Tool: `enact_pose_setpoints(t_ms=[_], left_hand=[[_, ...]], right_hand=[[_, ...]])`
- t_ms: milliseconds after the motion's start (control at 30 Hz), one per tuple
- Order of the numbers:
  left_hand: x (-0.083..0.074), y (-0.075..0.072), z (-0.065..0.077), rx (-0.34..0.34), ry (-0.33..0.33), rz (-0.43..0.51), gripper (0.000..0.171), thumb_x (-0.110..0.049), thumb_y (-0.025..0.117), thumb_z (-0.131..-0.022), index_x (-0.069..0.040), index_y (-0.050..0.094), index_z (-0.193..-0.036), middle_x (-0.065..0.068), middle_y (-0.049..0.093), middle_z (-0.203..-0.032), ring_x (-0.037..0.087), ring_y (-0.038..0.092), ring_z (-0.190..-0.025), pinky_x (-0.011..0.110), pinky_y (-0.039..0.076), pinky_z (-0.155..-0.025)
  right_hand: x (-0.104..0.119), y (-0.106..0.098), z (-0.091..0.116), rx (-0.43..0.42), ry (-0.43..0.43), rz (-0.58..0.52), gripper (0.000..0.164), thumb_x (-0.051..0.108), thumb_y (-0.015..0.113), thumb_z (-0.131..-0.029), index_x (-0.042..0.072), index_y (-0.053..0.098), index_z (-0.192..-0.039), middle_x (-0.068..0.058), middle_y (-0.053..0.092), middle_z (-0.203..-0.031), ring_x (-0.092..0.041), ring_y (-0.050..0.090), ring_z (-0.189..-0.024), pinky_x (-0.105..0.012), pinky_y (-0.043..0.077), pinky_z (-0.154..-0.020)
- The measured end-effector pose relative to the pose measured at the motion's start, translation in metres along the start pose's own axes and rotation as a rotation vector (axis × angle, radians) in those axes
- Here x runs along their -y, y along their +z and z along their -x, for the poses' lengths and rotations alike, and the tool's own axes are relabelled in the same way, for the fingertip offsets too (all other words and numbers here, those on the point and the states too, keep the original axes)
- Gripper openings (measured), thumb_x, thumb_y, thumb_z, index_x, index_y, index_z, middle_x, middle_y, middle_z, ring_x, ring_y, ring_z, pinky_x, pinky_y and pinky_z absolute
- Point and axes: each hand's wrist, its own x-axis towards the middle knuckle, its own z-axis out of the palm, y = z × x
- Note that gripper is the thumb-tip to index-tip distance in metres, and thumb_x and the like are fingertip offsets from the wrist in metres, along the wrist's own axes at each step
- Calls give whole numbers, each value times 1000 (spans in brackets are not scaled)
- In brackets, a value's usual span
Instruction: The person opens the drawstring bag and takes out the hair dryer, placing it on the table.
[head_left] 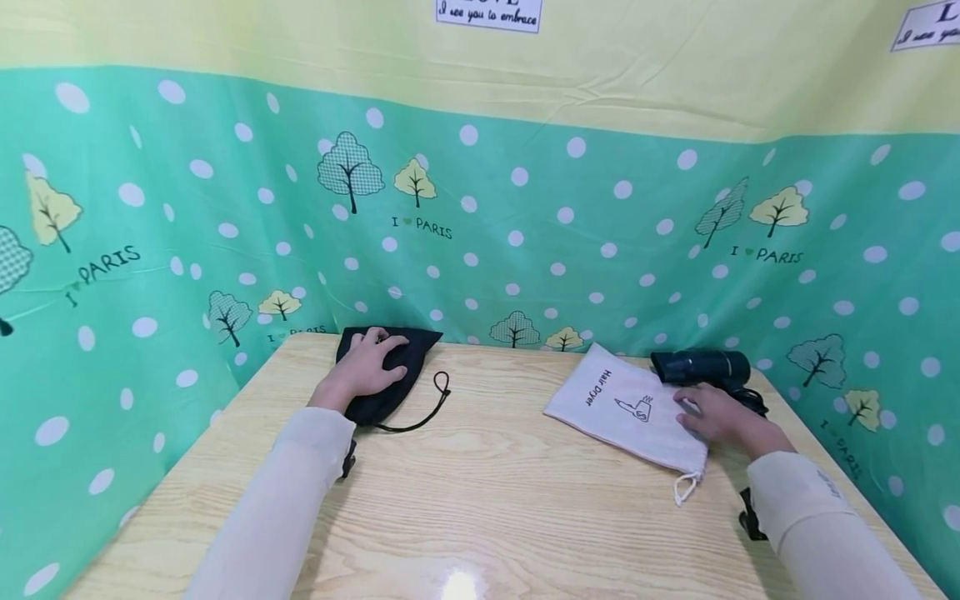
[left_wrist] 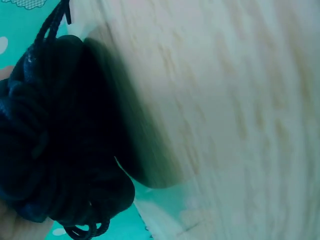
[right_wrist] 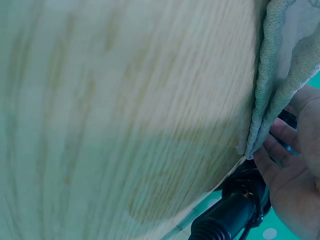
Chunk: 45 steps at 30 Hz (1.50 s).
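Observation:
A black drawstring pouch [head_left: 375, 406] lies at the back left of the table, its looped cord stretched out to the right. My left hand [head_left: 369, 367] rests on top of it with spread, slightly bent fingers. The left wrist view shows the pouch's gathered mouth [left_wrist: 55, 135], which hides most of that hand. A pale drawstring bag [head_left: 600, 417] printed "Hair Dryer" lies flat at the back right. My right hand [head_left: 716, 414] touches its right edge with loosely extended fingers. Just behind that hand is a dark hair dryer [head_left: 701, 367]; its handle and cord are partly covered.
The wooden table [head_left: 465, 492] extends between and in front of the two bags. Green and yellow printed curtain fabric [head_left: 480, 225] hangs along the back and both sides. The pale bag's white cord [head_left: 682, 490] hangs from its near corner.

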Motion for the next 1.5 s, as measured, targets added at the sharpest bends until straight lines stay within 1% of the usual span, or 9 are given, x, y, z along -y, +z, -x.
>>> enact_pose_setpoints(t_ms=[267,533,667,900,1133,1367,1500], left_hand=[[-1,1,-1,6,-9,-2,60,-36,66,-97,-15,50,-150,25,36,-147,49,33,-123,61,40,-97],[-8,0,1,12,-25,1,63,-36,66,-96,-13,47,-152,27,33,-150,49,33,-124,63,40,-98],[-13,2,1,25,-15,6,64,-36,66,-96,-13,47,-152,28,31,-153,50,32,-129,64,39,-101],[-28,7,-2,67,14,3,65,-39,65,-97,-15,45,-154,28,26,-158,51,29,-136,64,37,-106],[-44,11,-4,76,39,-14,65,-39,65,-97,-16,44,-154,26,28,-157,48,32,-136,62,39,-105],[-59,16,-7,89,60,-76,67,-44,62,-98,-16,43,-156,26,28,-158,47,34,-138,61,40,-106],[-69,18,-9,98,81,-84,67,-45,62,-98,-17,43,-156,26,28,-158,47,35,-137,61,41,-106]], right_hand=[[1,-2,-1,0,-1,-9,47,25,64,-101,-4,56,-138,-38,46,-137,-56,46,-125,-69,40,-101],[2,-2,0,0,-5,-15,47,25,63,-101,-4,56,-137,-38,47,-136,-55,47,-124,-68,41,-100],[2,-1,1,0,-10,-18,47,25,63,-101,-4,56,-137,-38,47,-137,-55,47,-124,-68,41,-100],[2,-1,2,0,2,-21,47,26,63,-101,-4,56,-137,-38,46,-137,-56,46,-125,-69,40,-101],[1,1,2,9,19,-39,48,26,64,-100,-4,56,-137,-38,44,-139,-56,44,-126,-70,38,-102],[1,2,1,7,22,-42,48,26,64,-100,-3,56,-138,-39,43,-140,-57,43,-127,-71,37,-102],[1,2,1,6,26,-40,48,26,64,-100,-3,56,-138,-39,42,-141,-56,43,-127,-71,38,-102]])
